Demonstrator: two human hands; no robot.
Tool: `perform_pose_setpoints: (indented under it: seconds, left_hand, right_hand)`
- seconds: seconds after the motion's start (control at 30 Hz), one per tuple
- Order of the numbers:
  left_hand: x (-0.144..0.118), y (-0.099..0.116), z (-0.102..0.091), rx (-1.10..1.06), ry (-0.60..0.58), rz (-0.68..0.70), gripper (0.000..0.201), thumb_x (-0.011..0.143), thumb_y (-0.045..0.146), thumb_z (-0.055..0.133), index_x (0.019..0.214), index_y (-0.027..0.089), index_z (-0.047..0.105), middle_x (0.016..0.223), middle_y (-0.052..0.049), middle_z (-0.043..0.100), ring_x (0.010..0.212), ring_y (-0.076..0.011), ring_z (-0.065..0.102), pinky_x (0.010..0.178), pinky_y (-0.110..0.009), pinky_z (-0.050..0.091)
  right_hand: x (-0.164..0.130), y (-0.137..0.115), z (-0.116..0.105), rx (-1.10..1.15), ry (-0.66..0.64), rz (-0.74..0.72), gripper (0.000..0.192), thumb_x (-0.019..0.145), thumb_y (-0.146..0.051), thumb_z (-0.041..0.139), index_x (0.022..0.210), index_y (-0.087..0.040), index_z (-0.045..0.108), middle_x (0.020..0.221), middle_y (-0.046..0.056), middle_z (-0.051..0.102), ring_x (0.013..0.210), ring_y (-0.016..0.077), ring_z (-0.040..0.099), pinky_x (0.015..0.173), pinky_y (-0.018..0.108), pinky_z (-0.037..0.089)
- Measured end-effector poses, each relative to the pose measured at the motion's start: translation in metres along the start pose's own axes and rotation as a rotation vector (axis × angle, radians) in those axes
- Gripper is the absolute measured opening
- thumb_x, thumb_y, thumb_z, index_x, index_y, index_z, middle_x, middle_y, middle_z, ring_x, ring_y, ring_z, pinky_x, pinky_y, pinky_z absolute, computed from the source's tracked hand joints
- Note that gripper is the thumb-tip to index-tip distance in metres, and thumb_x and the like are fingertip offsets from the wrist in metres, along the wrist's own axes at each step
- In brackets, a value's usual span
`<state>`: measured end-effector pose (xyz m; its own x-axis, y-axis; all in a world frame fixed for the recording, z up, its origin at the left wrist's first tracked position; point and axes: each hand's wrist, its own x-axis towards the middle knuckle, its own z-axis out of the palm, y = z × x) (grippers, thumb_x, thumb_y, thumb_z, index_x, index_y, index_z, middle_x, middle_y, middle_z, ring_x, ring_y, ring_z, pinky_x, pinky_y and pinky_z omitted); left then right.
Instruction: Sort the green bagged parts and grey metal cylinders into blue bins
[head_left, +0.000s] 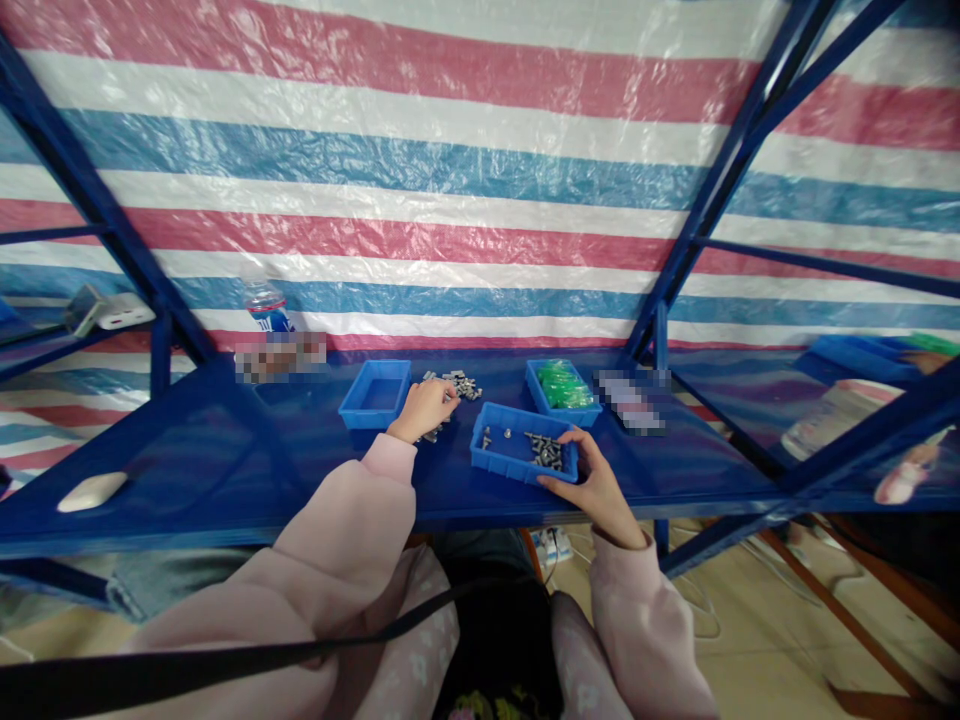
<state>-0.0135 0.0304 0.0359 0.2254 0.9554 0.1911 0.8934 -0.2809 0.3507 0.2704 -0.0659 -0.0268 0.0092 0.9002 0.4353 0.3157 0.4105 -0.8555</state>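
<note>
My left hand (427, 407) is over a loose heap of small metal screws (466, 384) on the blue table. Its fingers are bent together at the heap, and what they pinch, if anything, is hidden. My right hand (596, 482) grips the right end of a blue plastic bin (517, 467), thumb at the near side and fingers at the far corner. Inside that bin, dark metal screws (546, 452) are gathered at the right, with a few stray pieces at the left. Left of the heap stands another blue bin (375, 422), its floor bare.
Behind the gripped bin, a third blue bin (534, 384) holds green plastic packets (564, 384). A water bottle (271, 308) stands at the back left, and a white rounded object (92, 492) lies at the left front. Blue metal posts (660, 320) frame the table (300, 450).
</note>
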Motion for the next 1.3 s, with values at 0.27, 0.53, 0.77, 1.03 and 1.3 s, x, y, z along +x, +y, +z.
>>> perform_pose_setpoints:
  seconds: [0.27, 0.53, 0.77, 1.03, 1.3]
  left_hand:
    - [-0.001, -0.002, 0.003, 0.131, 0.035, -0.029, 0.016, 0.083, 0.033, 0.061, 0.075, 0.020, 0.066, 0.084, -0.006, 0.073, 0.091, -0.0246, 0.066, 0.082, -0.034, 0.040]
    - [-0.002, -0.004, 0.007, 0.223, 0.002, 0.040, 0.015, 0.078, 0.034, 0.067, 0.073, 0.020, 0.066, 0.091, -0.007, 0.071, 0.096, -0.0267, 0.063, 0.086, -0.036, 0.039]
    - [0.000, -0.005, 0.008, 0.147, -0.051, 0.171, 0.011, 0.081, 0.027, 0.065, 0.075, 0.019, 0.068, 0.087, -0.008, 0.071, 0.092, -0.0260, 0.064, 0.083, -0.034, 0.042]
    - [0.001, 0.000, 0.006, 0.020, -0.047, 0.245, 0.013, 0.082, 0.026, 0.067, 0.073, 0.017, 0.070, 0.076, -0.005, 0.071, 0.078, -0.0195, 0.065, 0.076, -0.028, 0.041]
    - [0.009, -0.001, 0.015, -0.437, 0.185, 0.322, 0.013, 0.082, 0.029, 0.067, 0.080, 0.017, 0.071, 0.080, -0.003, 0.071, 0.069, -0.0146, 0.060, 0.068, -0.025, 0.045]
  right_hand:
    - [0.000, -0.005, 0.001, 0.016, -0.001, 0.005, 0.054, 0.058, -0.045, 0.085, 0.098, -0.026, 0.054, 0.104, 0.004, 0.057, 0.108, 0.0289, 0.054, 0.089, 0.040, 0.047]
    - [0.000, -0.004, 0.001, 0.031, -0.004, 0.004, 0.053, 0.058, -0.043, 0.085, 0.098, -0.026, 0.054, 0.104, 0.004, 0.057, 0.111, 0.0299, 0.053, 0.090, 0.041, 0.047]
    - [0.000, -0.002, 0.001, 0.021, -0.009, 0.020, 0.054, 0.058, -0.041, 0.085, 0.099, -0.026, 0.054, 0.106, 0.005, 0.057, 0.112, 0.0301, 0.053, 0.091, 0.041, 0.046]
    - [0.000, -0.003, 0.001, 0.013, -0.003, 0.003, 0.054, 0.058, -0.042, 0.085, 0.100, -0.026, 0.054, 0.105, 0.005, 0.057, 0.110, 0.0298, 0.054, 0.092, 0.041, 0.046]
    - [0.000, -0.003, 0.001, 0.017, -0.005, 0.003, 0.055, 0.058, -0.044, 0.085, 0.099, -0.025, 0.054, 0.105, 0.004, 0.058, 0.110, 0.0286, 0.054, 0.092, 0.039, 0.046]
